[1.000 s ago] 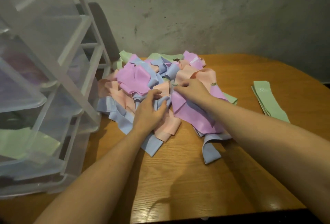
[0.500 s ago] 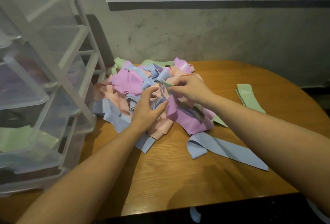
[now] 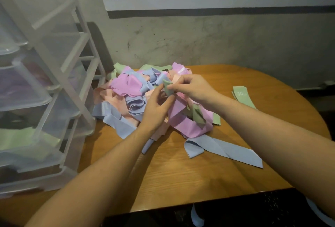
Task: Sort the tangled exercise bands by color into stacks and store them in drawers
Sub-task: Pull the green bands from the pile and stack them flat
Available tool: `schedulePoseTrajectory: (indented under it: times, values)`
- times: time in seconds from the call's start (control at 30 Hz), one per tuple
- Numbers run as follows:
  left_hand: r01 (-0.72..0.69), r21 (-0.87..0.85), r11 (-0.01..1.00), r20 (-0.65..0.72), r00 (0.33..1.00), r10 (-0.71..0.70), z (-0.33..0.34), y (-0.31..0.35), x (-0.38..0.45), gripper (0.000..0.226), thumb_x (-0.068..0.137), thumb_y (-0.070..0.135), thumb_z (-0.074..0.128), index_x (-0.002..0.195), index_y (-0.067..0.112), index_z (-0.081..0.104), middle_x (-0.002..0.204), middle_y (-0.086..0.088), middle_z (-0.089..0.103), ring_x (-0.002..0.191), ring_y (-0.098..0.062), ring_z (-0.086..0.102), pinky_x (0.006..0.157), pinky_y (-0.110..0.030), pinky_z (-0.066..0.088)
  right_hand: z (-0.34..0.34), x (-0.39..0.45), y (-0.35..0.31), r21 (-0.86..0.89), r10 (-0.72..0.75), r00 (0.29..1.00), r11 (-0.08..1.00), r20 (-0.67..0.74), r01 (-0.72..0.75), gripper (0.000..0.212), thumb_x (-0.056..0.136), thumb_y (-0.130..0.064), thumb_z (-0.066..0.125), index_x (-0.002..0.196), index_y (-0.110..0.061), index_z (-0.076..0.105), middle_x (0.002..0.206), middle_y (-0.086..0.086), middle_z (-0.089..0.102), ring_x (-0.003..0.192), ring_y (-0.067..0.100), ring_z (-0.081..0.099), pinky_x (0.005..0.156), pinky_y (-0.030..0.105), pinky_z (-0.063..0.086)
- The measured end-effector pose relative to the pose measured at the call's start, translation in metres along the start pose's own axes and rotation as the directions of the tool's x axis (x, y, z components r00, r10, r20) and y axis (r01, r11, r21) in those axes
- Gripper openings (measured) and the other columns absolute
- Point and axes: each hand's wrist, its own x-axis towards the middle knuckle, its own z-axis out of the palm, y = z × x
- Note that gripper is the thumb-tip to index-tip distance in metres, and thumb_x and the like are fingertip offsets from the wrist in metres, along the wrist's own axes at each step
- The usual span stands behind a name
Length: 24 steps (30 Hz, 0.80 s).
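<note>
Both hands point(image 3: 174, 98) pinch one green band point(image 3: 168, 89) (its rest buried in the pile point(image 3: 145, 98)).

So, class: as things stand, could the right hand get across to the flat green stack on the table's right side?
Probably yes. The green stack lies apart from the pile, with bare table between. But the right hand pinches a green band, so it would carry that along.

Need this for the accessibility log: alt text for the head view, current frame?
A person's right hand pinches a pale green fabric exercise band out of a tangled heap of pink, blue, peach and green bands on a round wooden table, the left hand touching the heap. Folded green bands lie right; a translucent plastic drawer unit stands left.
</note>
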Motion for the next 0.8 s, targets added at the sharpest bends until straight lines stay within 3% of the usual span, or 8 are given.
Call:
schedulePoseTrajectory:
  times: [0.13,0.27,0.4,0.53,0.63,0.8]
  values:
    - [-0.032,0.022,0.999,-0.011,0.999,0.032,0.002,0.006,0.001,0.029,0.099,0.006,0.059,0.126,0.015,0.061,0.111,-0.001,0.069,0.104,-0.009,0.066,0.087,-0.021,0.051,0.000,-0.007,-0.003,0.086,0.021,1.000,0.996,-0.011,-0.020,0.036,0.085,-0.021,0.079,0.093,0.012,0.067,0.079,0.005,0.068,0.068,0.002,0.063,0.061,0.013,0.048]
    - [-0.011,0.098,0.995,0.046,0.999,0.006,0.002,0.013,-0.001,0.035,0.099,0.012,0.057,0.132,0.022,0.058,0.113,0.015,0.067,0.106,-0.005,0.063,0.090,-0.025,0.053,0.005,-0.013,-0.012,0.145,0.014,0.999,0.989,-0.030,-0.009,0.028,0.087,-0.017,0.076,0.088,0.008,0.064,0.072,0.003,0.066,0.064,0.001,0.062,0.059,0.012,0.046]
    - [0.054,0.111,0.992,0.100,0.993,-0.065,-0.002,0.014,-0.002,0.045,0.093,0.025,0.061,0.137,0.027,0.053,0.120,0.014,0.065,0.108,-0.001,0.062,0.089,-0.022,0.052,0.008,-0.014,-0.016,0.234,0.040,0.996,0.972,-0.080,-0.020,0.019,0.091,-0.018,0.073,0.080,-0.009,0.061,0.071,-0.001,0.067,0.065,0.006,0.064,0.060,0.017,0.047]
    - [0.125,0.081,0.989,0.150,0.979,-0.136,-0.002,0.015,-0.007,0.037,0.096,0.010,0.064,0.129,0.022,0.053,0.110,0.012,0.065,0.095,0.007,0.063,0.079,-0.015,0.050,0.011,-0.013,-0.018,0.331,0.085,0.989,0.943,-0.118,-0.042,0.020,0.095,-0.019,0.067,0.080,-0.014,0.056,0.078,0.006,0.066,0.064,0.014,0.063,0.058,0.024,0.048]
    - [0.166,-0.003,0.986,0.110,0.980,-0.165,-0.005,0.017,-0.006,0.034,0.096,0.014,0.066,0.125,0.030,0.056,0.113,0.010,0.069,0.104,-0.005,0.068,0.084,-0.023,0.053,0.007,-0.011,-0.021,0.399,0.151,0.976,0.914,-0.158,-0.077,0.016,0.099,-0.021,0.062,0.089,-0.013,0.053,0.084,0.009,0.065,0.060,0.012,0.062,0.052,0.023,0.046]
    - [0.165,0.008,0.986,0.088,0.982,-0.165,-0.014,0.027,0.001,0.048,0.095,0.021,0.068,0.138,0.028,0.048,0.126,0.002,0.065,0.113,-0.014,0.066,0.095,-0.036,0.056,0.002,-0.009,-0.014,0.481,0.266,0.954,0.860,-0.135,-0.172,0.016,0.101,-0.027,0.059,0.091,-0.017,0.051,0.089,0.008,0.066,0.063,0.013,0.060,0.051,0.022,0.045]
